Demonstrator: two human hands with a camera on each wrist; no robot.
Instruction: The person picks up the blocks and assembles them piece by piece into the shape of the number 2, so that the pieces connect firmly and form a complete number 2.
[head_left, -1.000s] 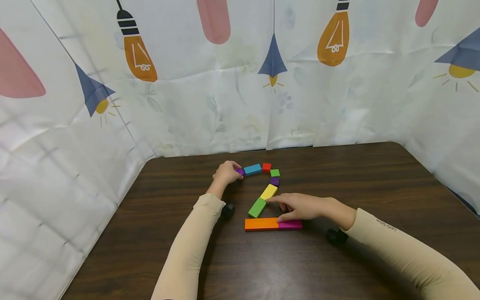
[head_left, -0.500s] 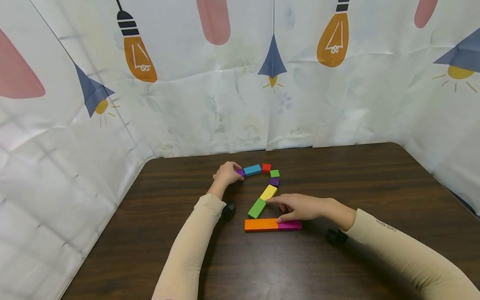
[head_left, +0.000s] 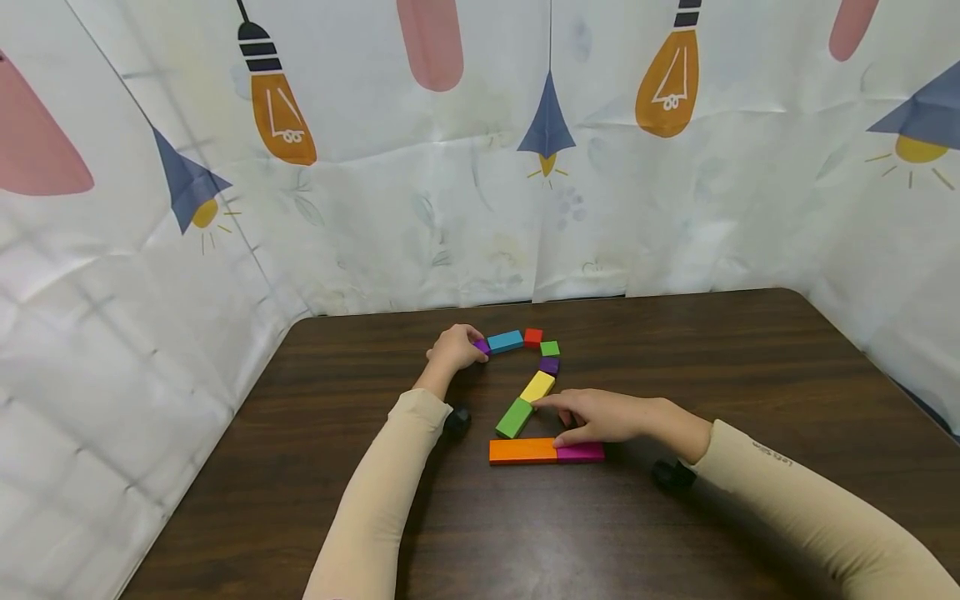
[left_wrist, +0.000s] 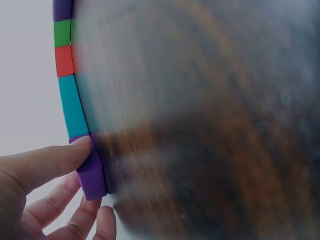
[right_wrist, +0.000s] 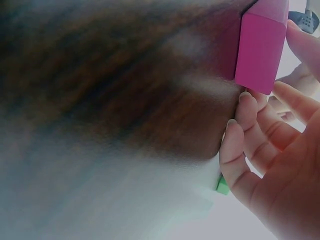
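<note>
Small coloured blocks form a figure-2 shape on the dark wooden table point(head_left: 442, 508). At its upper left end my left hand point(head_left: 453, 348) pinches a purple block point(left_wrist: 93, 181), the thumb on one side and fingers behind; its end meets a blue block point(head_left: 506, 342). Red point(head_left: 533, 337), small green point(head_left: 550, 348), dark purple point(head_left: 549, 366), yellow point(head_left: 537, 387) and long green blocks point(head_left: 514, 418) curve downward. Along the bottom, orange point(head_left: 522, 452) and magenta blocks point(head_left: 581, 453) lie end to end. My right hand point(head_left: 600, 414) rests there, index fingertip by the yellow-green joint, thumb at the orange-magenta joint.
A white patterned curtain point(head_left: 465, 217) hangs behind the table and down its left side. Black wrist-worn devices sit under the left wrist point(head_left: 457, 422) and the right wrist point(head_left: 672, 474), close over the tabletop.
</note>
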